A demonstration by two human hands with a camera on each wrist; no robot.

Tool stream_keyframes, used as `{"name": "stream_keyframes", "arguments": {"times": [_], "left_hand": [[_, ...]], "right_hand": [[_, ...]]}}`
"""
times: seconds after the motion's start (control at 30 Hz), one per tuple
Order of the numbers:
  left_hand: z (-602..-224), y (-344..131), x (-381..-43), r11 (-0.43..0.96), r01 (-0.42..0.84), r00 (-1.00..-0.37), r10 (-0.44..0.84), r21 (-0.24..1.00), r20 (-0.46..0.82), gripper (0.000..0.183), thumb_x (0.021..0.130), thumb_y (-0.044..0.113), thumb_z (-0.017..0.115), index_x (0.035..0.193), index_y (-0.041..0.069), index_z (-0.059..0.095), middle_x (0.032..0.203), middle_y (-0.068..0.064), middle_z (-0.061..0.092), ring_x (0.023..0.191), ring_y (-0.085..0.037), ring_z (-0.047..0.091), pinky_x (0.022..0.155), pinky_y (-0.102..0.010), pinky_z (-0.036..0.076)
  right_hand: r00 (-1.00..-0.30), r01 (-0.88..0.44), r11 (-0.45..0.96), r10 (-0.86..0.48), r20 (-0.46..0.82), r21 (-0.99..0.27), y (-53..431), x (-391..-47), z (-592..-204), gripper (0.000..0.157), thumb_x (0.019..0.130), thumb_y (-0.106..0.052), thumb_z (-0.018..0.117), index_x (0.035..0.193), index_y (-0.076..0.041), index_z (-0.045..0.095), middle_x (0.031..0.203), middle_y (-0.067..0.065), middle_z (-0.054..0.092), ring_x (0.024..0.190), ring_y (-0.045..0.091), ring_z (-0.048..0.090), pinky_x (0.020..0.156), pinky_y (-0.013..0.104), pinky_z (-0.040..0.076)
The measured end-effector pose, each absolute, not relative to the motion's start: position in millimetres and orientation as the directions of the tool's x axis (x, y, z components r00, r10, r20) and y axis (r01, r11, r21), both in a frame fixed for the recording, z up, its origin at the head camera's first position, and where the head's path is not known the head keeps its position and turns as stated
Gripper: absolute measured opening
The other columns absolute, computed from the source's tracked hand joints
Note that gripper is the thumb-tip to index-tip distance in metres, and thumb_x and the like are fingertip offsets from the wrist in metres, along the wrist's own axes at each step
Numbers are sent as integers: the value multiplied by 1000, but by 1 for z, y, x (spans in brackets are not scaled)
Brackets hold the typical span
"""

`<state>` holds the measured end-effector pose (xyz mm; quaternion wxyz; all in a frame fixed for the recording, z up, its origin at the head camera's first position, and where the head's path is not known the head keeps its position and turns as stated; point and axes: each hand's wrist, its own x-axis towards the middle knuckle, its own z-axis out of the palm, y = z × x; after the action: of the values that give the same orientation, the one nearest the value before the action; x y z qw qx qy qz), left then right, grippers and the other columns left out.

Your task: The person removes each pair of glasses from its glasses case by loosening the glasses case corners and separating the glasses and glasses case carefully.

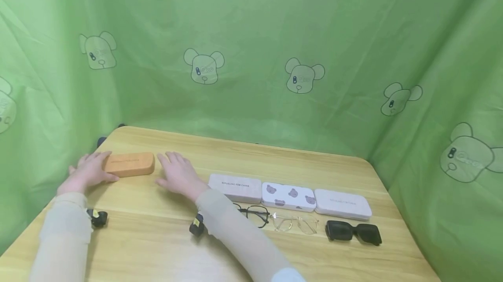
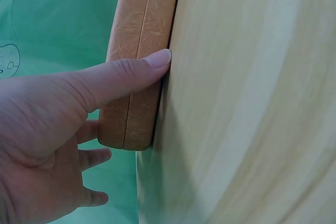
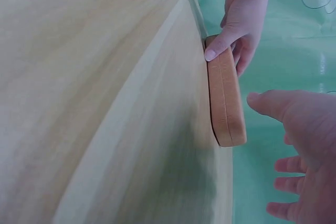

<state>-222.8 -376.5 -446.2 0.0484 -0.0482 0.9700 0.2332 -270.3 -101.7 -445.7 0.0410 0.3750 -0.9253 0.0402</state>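
An orange glasses case (image 1: 130, 164) lies closed on the table at the far left. My left hand (image 1: 88, 171) grips its left end; in the left wrist view the thumb (image 2: 131, 74) lies across the front side and the other fingers are partly hidden behind the case. Just off the case's right end, my right hand (image 1: 179, 174) is held with its fingers spread and holds nothing. The right wrist view shows a gap between the right thumb (image 3: 273, 103) and the case.
Right of centre, a row holds a pale lettered case (image 1: 235, 188), a bear-print case (image 1: 288, 196) and another pale case (image 1: 342, 204). In front lie black-framed glasses (image 1: 257, 216), clear-framed glasses (image 1: 294, 223) and dark sunglasses (image 1: 353, 232). A green curtain (image 1: 251, 111) surrounds the table (image 1: 157, 238).
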Motion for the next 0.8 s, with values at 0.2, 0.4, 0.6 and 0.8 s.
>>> {"name": "stream_keyframes", "arguments": {"times": [0.2, 0.4, 0.6, 0.8], "left_hand": [[-447, -379, -225, 903, -97, -993, -62, 419, -98, 104, 70, 44, 82, 145, -5, 30, 149, -37, 22, 133, -65, 9, 95, -88, 1], [-446, -381, -226, 921, -72, -996, -45, 384, -77, 105, 68, 48, 82, 144, -6, 32, 147, -38, 27, 129, -63, 22, 95, -86, 11], [-450, -382, -225, 931, -52, -998, -39, 362, -44, 105, 69, 51, 81, 143, -6, 34, 142, -39, 35, 123, -62, 36, 94, -82, 22], [-451, -379, -222, 939, -32, -999, -33, 341, -1, 101, 68, 52, 81, 141, -5, 39, 138, -38, 43, 120, -59, 42, 93, -80, 24]], "right_hand": [[-723, -690, 722, -684, 97, -50, -113, -276, -447, 80, 91, -58, 56, 154, -19, 25, 156, 6, 37, 144, 24, 37, 115, 41, 40], [-733, -680, 730, -676, 82, -59, -122, -277, -448, 81, 91, -58, 56, 154, -17, 26, 155, 6, 38, 144, 23, 36, 115, 40, 40], [-755, -655, 749, -652, 63, -96, -132, -277, -452, 83, 89, -58, 59, 154, -16, 26, 153, 5, 40, 143, 22, 37, 115, 40, 40], [-777, -629, 771, -628, 47, -97, -140, -276, -455, 87, 87, -59, 61, 154, -19, 24, 152, 2, 40, 142, 19, 38, 114, 36, 40]]}}
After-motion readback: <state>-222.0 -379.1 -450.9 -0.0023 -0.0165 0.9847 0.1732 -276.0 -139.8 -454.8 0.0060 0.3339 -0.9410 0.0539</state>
